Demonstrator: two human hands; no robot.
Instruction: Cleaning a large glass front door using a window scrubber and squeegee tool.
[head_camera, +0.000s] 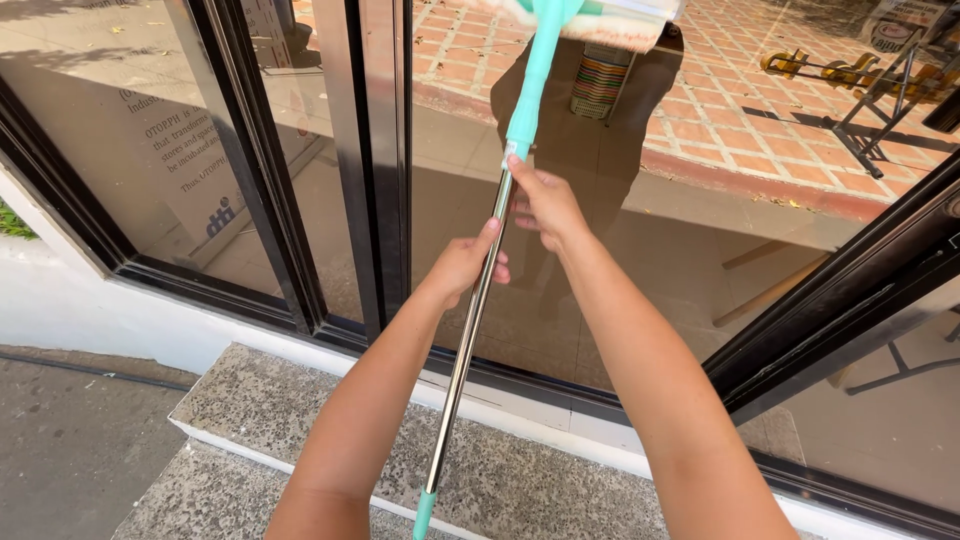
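I see a long window mop (487, 260) running up the middle of my view, its long axis pointing from about 7 o'clock at the bottom edge to about 1 o'clock at the top. The metal pole (462, 370) ends in a mint-green tip at the bottom and joins a mint-green sleeve (527, 100) above my hands. The mop head (610, 22), with its pale pad, lies across the top edge at 12 o'clock, pressed against the glass door (600, 200).

My left hand (468, 265) is clenched around the pole, the fingers wrapped over it. My right hand (545, 205) is just above it toward 1 o'clock, also grasping the pole right below the green sleeve. The two hands sit near each other, not quite touching.

A dark door frame (375, 150) stands upright at 11 o'clock, just beside the pole. At 3 o'clock a second dark frame (840, 300) slants across. At 6 o'clock lies a speckled stone step (300, 400), and the pole's lower end hangs over it.
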